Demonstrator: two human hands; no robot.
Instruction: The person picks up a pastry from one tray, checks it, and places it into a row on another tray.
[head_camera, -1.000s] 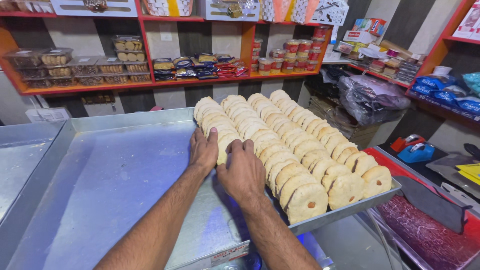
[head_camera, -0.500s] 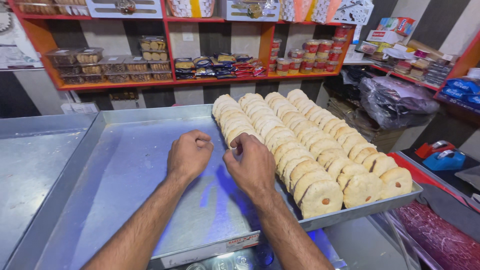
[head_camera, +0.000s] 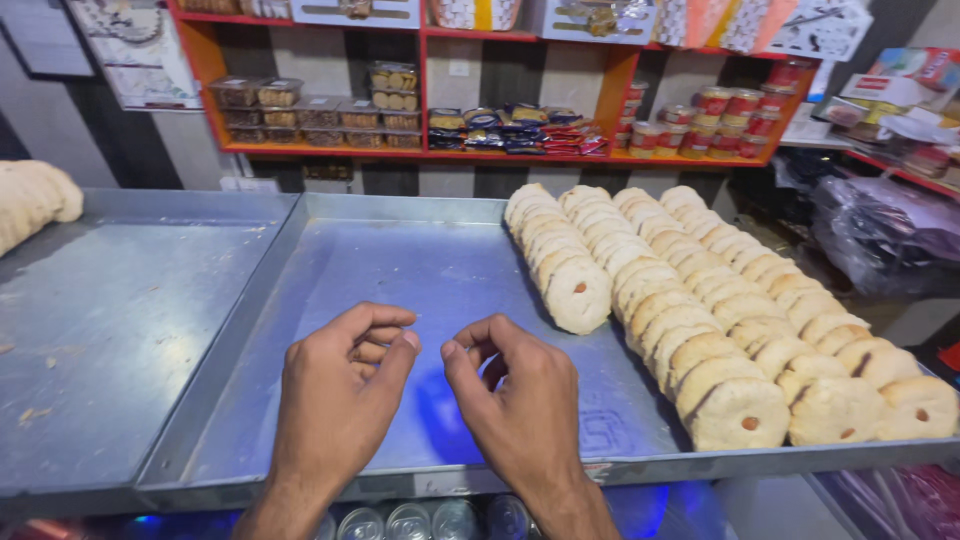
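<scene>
Both hands (head_camera: 430, 385) loosely curled, empty, above metal tray (head_camera: 400, 270) beside cookie rows (head_camera: 700, 300).

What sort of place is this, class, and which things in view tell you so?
Probably a bakery or sweet shop. Rows of pale round biscuits fill a large metal tray, and orange shelves behind hold packed boxes and jars. Both hands hover empty above the tray.

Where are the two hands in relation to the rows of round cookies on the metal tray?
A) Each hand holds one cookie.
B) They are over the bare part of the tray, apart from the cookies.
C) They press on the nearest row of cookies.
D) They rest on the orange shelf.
B: the left hand and right hand are over the bare metal tray, fingers curled and empty, left of the rows of cookies.
</scene>
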